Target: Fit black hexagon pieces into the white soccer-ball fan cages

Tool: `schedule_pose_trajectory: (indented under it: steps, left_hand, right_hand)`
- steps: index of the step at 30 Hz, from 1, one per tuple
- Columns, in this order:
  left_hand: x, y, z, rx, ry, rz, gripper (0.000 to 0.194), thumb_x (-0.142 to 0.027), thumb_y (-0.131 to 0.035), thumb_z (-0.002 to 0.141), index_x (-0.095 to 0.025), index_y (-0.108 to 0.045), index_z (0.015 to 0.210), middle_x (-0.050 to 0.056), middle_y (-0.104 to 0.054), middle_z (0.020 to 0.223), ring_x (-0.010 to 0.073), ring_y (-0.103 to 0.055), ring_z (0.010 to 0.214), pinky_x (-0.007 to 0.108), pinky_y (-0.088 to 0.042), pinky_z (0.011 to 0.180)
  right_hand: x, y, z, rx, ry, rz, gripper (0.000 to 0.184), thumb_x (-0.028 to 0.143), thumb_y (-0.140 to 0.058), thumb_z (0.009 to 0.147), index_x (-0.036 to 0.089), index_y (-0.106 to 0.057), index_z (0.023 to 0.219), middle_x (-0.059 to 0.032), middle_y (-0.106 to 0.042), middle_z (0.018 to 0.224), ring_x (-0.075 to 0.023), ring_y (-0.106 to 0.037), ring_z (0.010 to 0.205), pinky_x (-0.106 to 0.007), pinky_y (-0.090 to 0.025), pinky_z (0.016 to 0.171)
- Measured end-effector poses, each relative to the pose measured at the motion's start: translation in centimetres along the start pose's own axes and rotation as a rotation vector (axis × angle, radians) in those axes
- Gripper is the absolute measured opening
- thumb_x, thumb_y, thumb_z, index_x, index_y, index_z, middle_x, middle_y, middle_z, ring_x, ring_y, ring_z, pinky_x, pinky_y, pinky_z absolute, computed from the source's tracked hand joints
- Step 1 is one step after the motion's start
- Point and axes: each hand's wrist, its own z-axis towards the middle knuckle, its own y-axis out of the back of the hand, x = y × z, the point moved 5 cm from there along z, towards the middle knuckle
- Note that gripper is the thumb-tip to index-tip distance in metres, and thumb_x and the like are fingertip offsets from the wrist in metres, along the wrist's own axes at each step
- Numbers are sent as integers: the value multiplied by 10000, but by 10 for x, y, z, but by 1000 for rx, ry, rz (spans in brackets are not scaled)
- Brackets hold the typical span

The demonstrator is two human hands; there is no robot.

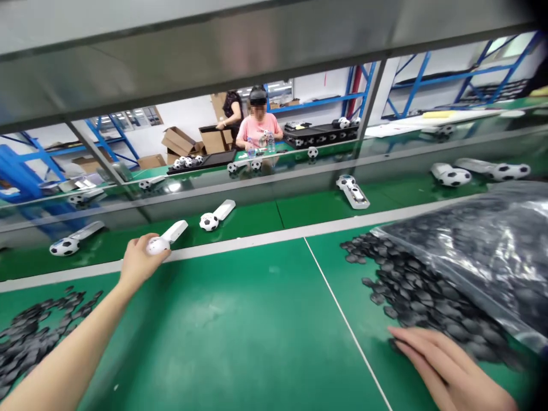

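My left hand (140,258) is closed around the round head of a white ball-headed device (175,230), at the inner edge of the conveyor. Its flat handle points up and to the right; the visible part of the head is plain white. At the lower right my right hand (449,362) has its fingers pressed together, with a small black patch (394,345) at their tips. Beside that hand spreads a pile of black patches (422,291). Another heap of black patches (38,328) lies under and beside my left forearm.
A clear plastic bag (483,245) of black patches covers the right side. Along the green conveyor (265,214) lie several football-headed devices, one (209,221) just right of my left hand. A metal shelf (240,51) crosses overhead. Two people (260,128) are across the line.
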Motion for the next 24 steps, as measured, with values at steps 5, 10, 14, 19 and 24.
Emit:
schedule_pose_trajectory:
  steps: [5,10,14,19,24]
  left_hand:
    - [-47,38,-95,16,-264,9,486,-485,-543,667,-242,-529,1088,58,-554,1058,284,-534,1049,376,-470,858]
    - [-93,50,-188,87,-367,50,399,-543,-519,718,-322,-491,1049,21,-524,1110,265,-588,930,360,-512,634]
    - [-118,40,-234,287,-417,-23,454,-518,-571,704,-260,-495,1070,66,-511,1126,248,-597,894,323,-510,618]
    - [-148,28,-257,662,-646,-52,667,-206,-573,711,-341,-352,1325,53,-457,1215,179,-595,813,277,-505,653]
    - [-182,29,-243,540,-1028,98,644,-244,-676,659,-327,-463,1262,59,-421,1362,319,-363,1231,501,-273,1027]
  right_hand:
    - [13,8,6,-4,-44,105,175,343,-469,906,240,-608,930,-23,-656,929,-188,-641,833,-286,-542,756]
    - [19,12,7,24,-89,231,128,288,-499,907,217,-592,959,-25,-667,933,-180,-637,861,-296,-524,794]
    - [23,18,8,15,-56,316,64,236,-529,891,210,-588,887,-40,-637,902,-189,-604,879,-328,-494,819]
    - [21,23,8,30,-100,385,80,273,-561,870,211,-594,832,-30,-613,821,-177,-582,772,-308,-490,725]
    - [19,20,0,101,-264,556,174,366,-595,842,194,-610,860,-36,-641,842,-184,-600,775,-310,-492,730]
